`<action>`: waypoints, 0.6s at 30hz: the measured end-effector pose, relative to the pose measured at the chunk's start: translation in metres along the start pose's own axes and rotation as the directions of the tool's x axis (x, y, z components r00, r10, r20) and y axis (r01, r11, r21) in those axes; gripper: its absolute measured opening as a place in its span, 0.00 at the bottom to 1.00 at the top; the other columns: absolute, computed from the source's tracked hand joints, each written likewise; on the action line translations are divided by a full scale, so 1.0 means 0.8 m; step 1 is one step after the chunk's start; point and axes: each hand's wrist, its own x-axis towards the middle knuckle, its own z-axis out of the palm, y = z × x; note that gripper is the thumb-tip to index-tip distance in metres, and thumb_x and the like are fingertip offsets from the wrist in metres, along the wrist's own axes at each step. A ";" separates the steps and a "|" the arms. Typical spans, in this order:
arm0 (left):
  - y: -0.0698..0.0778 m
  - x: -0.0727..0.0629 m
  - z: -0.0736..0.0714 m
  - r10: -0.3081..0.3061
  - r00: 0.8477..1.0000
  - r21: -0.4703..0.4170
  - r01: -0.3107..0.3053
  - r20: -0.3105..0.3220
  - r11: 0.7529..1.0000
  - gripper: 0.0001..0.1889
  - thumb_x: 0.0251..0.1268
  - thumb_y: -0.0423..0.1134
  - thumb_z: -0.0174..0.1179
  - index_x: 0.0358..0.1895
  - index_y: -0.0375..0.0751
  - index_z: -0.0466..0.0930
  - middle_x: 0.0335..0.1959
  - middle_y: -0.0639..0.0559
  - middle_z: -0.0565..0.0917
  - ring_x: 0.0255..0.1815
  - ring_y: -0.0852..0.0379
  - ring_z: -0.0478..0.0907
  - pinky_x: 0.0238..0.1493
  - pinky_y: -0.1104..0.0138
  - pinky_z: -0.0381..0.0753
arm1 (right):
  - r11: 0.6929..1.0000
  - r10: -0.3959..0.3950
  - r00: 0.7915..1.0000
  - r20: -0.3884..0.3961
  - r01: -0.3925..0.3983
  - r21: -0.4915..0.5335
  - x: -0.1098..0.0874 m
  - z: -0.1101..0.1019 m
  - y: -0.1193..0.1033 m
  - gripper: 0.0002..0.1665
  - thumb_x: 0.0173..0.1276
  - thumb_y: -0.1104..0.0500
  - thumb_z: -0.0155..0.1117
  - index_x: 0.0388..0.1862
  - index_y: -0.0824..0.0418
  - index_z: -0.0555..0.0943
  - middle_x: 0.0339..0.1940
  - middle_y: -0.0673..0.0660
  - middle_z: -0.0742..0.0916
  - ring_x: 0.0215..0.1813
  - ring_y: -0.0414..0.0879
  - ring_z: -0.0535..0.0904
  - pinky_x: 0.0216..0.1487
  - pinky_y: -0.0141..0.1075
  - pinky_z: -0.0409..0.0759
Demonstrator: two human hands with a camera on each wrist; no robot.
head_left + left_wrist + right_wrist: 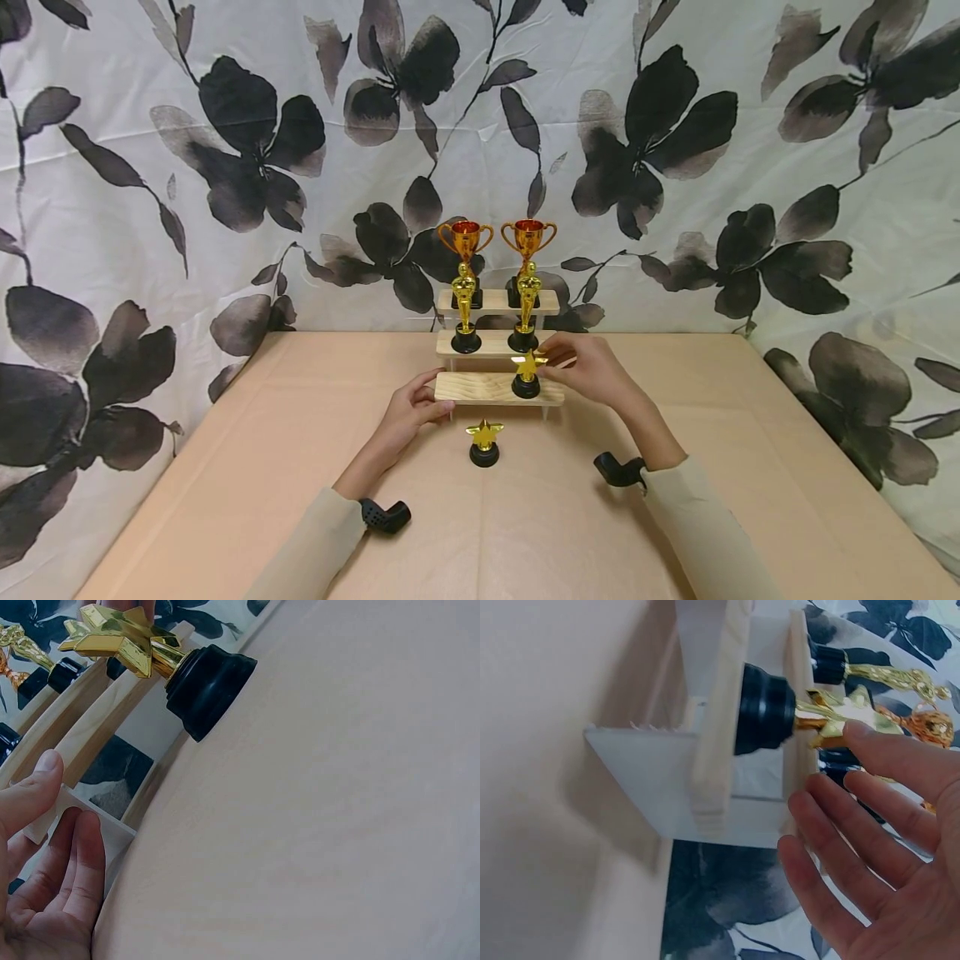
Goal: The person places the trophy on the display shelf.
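Observation:
A three-tier wooden display stand (480,388) stands on the table. My left hand (408,408) grips the left end of its lowest tier, with the thumb (41,776) against the wood and the other fingers by the white side support (112,832). On the right part of that tier stands a gold star trophy (527,375) with a black base. My right hand (588,367) pinches the star at its right point, with the thumb (885,746) over it. Another star trophy (484,443) stands upright on the table before the stand.
Two gold figure trophies (465,304) (528,304) stand on the middle tier. Behind them, two orange-gold cup trophies (465,240) (528,238) stand on the top tier. A floral cloth (510,50) hangs behind the table (300,467).

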 end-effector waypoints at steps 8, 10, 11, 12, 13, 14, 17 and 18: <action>-0.002 0.001 0.000 0.008 1.000 -0.007 -0.008 -0.001 1.000 0.39 0.66 0.33 0.70 0.78 0.40 0.63 0.40 0.50 0.84 0.36 0.58 0.83 0.41 0.68 0.87 | 1.000 0.026 0.999 -0.021 -0.026 -0.011 -0.004 -0.019 -0.007 0.19 0.63 0.60 0.78 0.51 0.63 0.85 0.45 0.60 0.91 0.47 0.53 0.89 0.49 0.46 0.90; -0.002 0.001 0.000 0.015 1.000 -0.011 -0.015 0.000 1.000 0.38 0.66 0.32 0.70 0.78 0.41 0.64 0.40 0.50 0.85 0.36 0.59 0.84 0.40 0.68 0.87 | 1.000 0.026 0.999 -0.027 -0.026 -0.012 -0.004 -0.022 -0.010 0.20 0.63 0.59 0.79 0.52 0.63 0.85 0.46 0.61 0.91 0.47 0.54 0.89 0.49 0.45 0.90; -0.002 0.001 0.000 0.019 1.000 -0.013 -0.019 0.000 1.000 0.38 0.66 0.32 0.70 0.78 0.41 0.64 0.40 0.50 0.85 0.37 0.59 0.84 0.40 0.68 0.87 | 1.000 0.023 0.999 -0.032 -0.024 -0.016 -0.005 -0.023 -0.011 0.20 0.62 0.59 0.79 0.52 0.63 0.86 0.46 0.61 0.91 0.47 0.54 0.89 0.48 0.45 0.90; -0.002 0.001 0.000 0.020 1.000 -0.016 -0.020 0.000 1.000 0.38 0.66 0.32 0.70 0.78 0.41 0.65 0.40 0.50 0.85 0.37 0.59 0.84 0.40 0.69 0.87 | 1.000 0.019 0.999 -0.038 -0.020 -0.018 -0.005 -0.025 -0.013 0.20 0.62 0.59 0.79 0.52 0.63 0.86 0.46 0.61 0.91 0.47 0.54 0.89 0.48 0.44 0.90; -0.003 0.001 0.000 0.022 1.000 -0.017 -0.022 0.000 1.000 0.38 0.66 0.32 0.70 0.78 0.42 0.65 0.40 0.50 0.85 0.37 0.59 0.84 0.40 0.69 0.87 | 1.000 0.014 0.999 -0.045 -0.015 -0.021 -0.005 -0.026 -0.014 0.20 0.62 0.60 0.79 0.51 0.63 0.86 0.46 0.62 0.91 0.47 0.54 0.90 0.48 0.44 0.90; -0.003 0.001 0.000 0.023 1.000 -0.016 -0.023 0.000 1.000 0.38 0.66 0.32 0.70 0.78 0.42 0.65 0.40 0.51 0.85 0.37 0.59 0.84 0.40 0.69 0.87 | 1.000 0.010 0.999 -0.051 -0.011 -0.023 -0.006 -0.027 -0.016 0.19 0.62 0.60 0.79 0.51 0.63 0.86 0.46 0.62 0.91 0.47 0.54 0.90 0.48 0.44 0.90; -0.003 0.002 -0.001 0.024 1.000 -0.012 -0.024 0.000 1.000 0.38 0.66 0.32 0.70 0.78 0.41 0.65 0.40 0.51 0.85 0.37 0.59 0.83 0.40 0.69 0.87 | 1.000 0.002 0.998 -0.065 -0.003 -0.029 -0.007 -0.030 -0.020 0.16 0.63 0.62 0.78 0.49 0.63 0.86 0.45 0.63 0.91 0.46 0.54 0.89 0.47 0.44 0.90; -0.003 0.002 -0.001 0.023 1.000 -0.010 -0.023 0.000 1.000 0.38 0.66 0.33 0.70 0.78 0.42 0.64 0.40 0.51 0.85 0.37 0.59 0.83 0.40 0.68 0.87 | 1.000 -0.001 0.998 -0.067 -0.001 -0.028 -0.007 -0.030 -0.022 0.15 0.63 0.62 0.78 0.48 0.62 0.87 0.45 0.63 0.91 0.46 0.54 0.89 0.47 0.44 0.90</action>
